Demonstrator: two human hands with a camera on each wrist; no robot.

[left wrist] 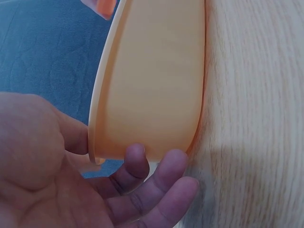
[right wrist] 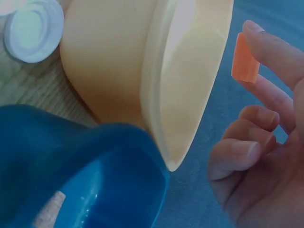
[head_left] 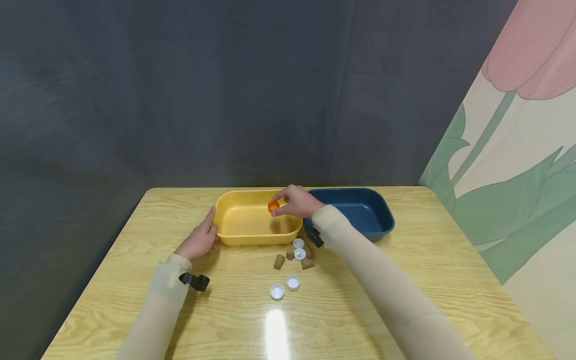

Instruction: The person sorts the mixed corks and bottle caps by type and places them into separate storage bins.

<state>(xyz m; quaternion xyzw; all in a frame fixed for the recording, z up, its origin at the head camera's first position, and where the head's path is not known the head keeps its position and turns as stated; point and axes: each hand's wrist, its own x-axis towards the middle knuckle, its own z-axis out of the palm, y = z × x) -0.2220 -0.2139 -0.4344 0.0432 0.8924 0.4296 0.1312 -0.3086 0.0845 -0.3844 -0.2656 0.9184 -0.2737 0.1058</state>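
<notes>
Above the yellow basin (head_left: 252,241), my right hand (head_left: 299,201) pinches an orange bottle cap (head_left: 273,206) between thumb and index finger. The right wrist view shows the cap (right wrist: 245,59) held clear of the basin's rim, with the other fingers curled. At the basin's left end my left hand (head_left: 201,239) grips the rim. Its thumb reaches over the rim, and its curled fingers (left wrist: 173,166) lie against the outer wall. In front of the basins lie several brown corks (head_left: 279,261) and several white bottle caps (head_left: 293,282).
A dark blue basin (head_left: 386,212) stands against the yellow one's right end, partly behind the right sleeve (head_left: 360,250). A speckled brownish piece (right wrist: 51,211) shows inside it. A dark curtain (head_left: 270,100) hangs behind the wooden table (head_left: 432,280).
</notes>
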